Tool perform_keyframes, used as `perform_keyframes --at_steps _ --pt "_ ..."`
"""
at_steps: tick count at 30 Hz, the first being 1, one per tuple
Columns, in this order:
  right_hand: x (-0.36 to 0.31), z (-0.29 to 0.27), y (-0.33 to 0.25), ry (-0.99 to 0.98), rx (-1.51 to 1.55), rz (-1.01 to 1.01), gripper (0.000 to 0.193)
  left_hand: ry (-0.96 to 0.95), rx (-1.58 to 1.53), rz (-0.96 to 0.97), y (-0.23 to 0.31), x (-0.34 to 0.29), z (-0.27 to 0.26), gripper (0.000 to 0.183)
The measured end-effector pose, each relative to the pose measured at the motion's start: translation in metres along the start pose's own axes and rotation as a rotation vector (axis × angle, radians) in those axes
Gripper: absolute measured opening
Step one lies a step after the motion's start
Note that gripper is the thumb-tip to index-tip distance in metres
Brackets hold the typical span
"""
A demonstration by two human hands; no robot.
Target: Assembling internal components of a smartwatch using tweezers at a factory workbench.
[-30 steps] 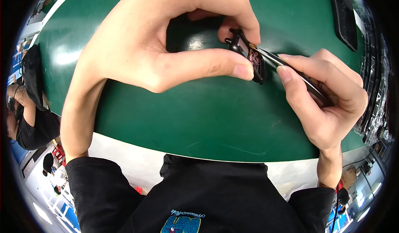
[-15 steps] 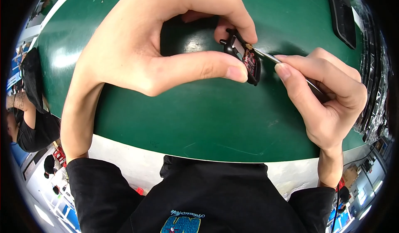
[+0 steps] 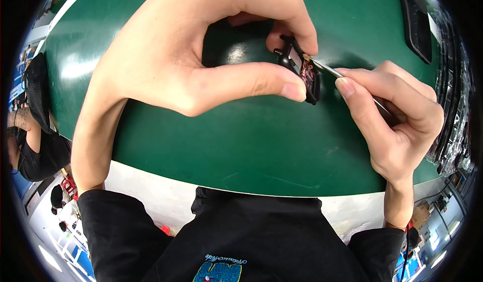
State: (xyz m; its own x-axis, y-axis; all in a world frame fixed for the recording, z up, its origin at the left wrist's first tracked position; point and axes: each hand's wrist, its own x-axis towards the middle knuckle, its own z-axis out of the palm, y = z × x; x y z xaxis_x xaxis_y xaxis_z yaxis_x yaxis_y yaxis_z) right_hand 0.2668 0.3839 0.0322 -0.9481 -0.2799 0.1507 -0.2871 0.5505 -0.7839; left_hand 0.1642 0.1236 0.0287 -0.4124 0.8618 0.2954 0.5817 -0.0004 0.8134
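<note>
My left hand [image 3: 186,65] pinches a small black watch-like case [image 3: 313,91] by its edges, thumb on the near side and fingers on the far side. The case stands tilted above the table, its inside facing right. Fine reddish wires and a circuit show in it, too small to make out well. My right hand [image 3: 402,111] grips slim metal tweezers [image 3: 326,67] between thumb and fingers. Their tip meets a small yellowish piece [image 3: 307,57] at the upper edge of the case. Whether the tip clasps that piece, I cannot tell.
Under both hands lies the green tabletop [image 3: 226,151] with a pale edge. A flat black tray-like thing [image 3: 415,25] rests at the far right. Beside it are several black strips in clear plastic [image 3: 448,106]. At far left sits another person [image 3: 32,141] near a black mesh thing [image 3: 37,93].
My left hand has shifted slightly right with the case, which has turned a little more edge-on. The tweezers stay at its upper edge, and my right hand has barely moved.
</note>
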Motion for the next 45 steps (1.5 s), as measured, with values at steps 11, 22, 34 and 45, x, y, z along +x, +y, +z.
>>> perform_keyframes --at_steps 11,22,34,45 --pt "-0.002 0.002 0.007 0.089 -0.132 -0.252 0.022 -0.001 0.215 -0.15 0.008 -0.004 0.005 0.053" --pt "-0.008 -0.001 0.02 0.189 -0.211 -0.434 0.032 -0.042 0.223 -0.099 0.0 -0.005 0.001 0.056" --pt "-0.007 0.005 0.022 0.208 -0.195 -0.45 0.031 -0.038 0.262 -0.109 0.001 -0.004 0.0 0.059" --pt "-0.006 0.006 0.02 0.194 -0.207 -0.429 0.027 -0.006 0.274 -0.116 0.001 -0.005 0.004 0.061"
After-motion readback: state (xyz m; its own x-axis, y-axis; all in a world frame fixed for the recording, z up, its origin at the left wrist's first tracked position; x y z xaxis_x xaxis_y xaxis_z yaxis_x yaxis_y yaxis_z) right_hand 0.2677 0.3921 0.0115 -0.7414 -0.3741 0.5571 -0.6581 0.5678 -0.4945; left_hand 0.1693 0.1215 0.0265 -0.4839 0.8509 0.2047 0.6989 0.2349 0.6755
